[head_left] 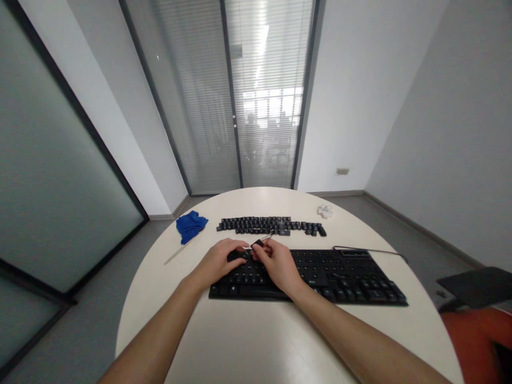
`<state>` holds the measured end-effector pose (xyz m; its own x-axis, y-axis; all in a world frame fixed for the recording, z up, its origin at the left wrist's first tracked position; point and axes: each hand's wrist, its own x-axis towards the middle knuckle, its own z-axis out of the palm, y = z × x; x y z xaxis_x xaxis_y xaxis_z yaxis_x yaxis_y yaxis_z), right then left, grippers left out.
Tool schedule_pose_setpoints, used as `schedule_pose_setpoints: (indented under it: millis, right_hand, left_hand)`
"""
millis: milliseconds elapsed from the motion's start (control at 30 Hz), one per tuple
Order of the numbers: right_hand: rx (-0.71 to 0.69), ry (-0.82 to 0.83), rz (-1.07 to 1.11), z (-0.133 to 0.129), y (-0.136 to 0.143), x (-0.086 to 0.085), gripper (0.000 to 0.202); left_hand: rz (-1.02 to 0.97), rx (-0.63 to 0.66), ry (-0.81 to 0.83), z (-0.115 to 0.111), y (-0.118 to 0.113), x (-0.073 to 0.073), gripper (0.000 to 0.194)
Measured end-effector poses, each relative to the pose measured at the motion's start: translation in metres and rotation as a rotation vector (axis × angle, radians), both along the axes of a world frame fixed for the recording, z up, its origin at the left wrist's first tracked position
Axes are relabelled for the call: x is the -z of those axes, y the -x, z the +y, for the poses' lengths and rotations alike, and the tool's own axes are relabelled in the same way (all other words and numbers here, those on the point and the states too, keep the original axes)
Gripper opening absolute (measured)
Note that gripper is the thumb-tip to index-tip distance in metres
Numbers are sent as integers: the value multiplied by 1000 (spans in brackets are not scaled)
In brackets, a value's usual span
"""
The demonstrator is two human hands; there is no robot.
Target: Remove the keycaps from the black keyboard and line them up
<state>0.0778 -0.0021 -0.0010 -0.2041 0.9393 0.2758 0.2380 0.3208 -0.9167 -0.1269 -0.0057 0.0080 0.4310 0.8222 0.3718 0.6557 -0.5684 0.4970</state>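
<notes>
A black keyboard point(344, 285) lies across the table in front of me, with many of its upper key positions bare of caps. Above its left half, my right hand point(278, 264) pinches a black keycap point(257, 244) between thumb and fingers. Thin metal prongs point(269, 236) stick out past those fingers; what they belong to is hidden. My left hand point(218, 261) rests at the keyboard's left end, thumb and index finger apart, close to the keycap. Behind the keyboard, loose black keycaps point(256, 224) are laid out in rows.
A blue cloth point(191, 226) and a thin pale stick point(176, 253) lie on the left of the round table point(240, 341). Crumpled white tissue point(325, 211) sits at the back right. The keyboard's cable point(380, 251) runs off the right edge. An orange chair point(478, 341) stands at the right.
</notes>
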Motion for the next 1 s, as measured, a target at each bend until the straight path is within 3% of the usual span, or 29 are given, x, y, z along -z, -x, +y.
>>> schedule_pose_setpoints:
  millis: [233, 533, 633, 800, 1000]
  right_hand:
    - [-7, 23, 28, 5, -1, 5, 24]
    - [-9, 64, 16, 5, -1, 1, 24]
    - [3, 96, 21, 6, -3, -1, 23]
    - [43, 81, -47, 7, -4, 0, 22]
    - [30, 84, -39, 9, -4, 6, 23]
  left_hand:
    - [188, 104, -158, 0, -2, -7, 20]
    - [239, 170, -239, 1, -1, -2, 16]
    - [202, 172, -236, -1, -3, -1, 24]
    - [121, 113, -132, -2, -8, -1, 20]
    - [-27, -152, -129, 3, -1, 2, 22]
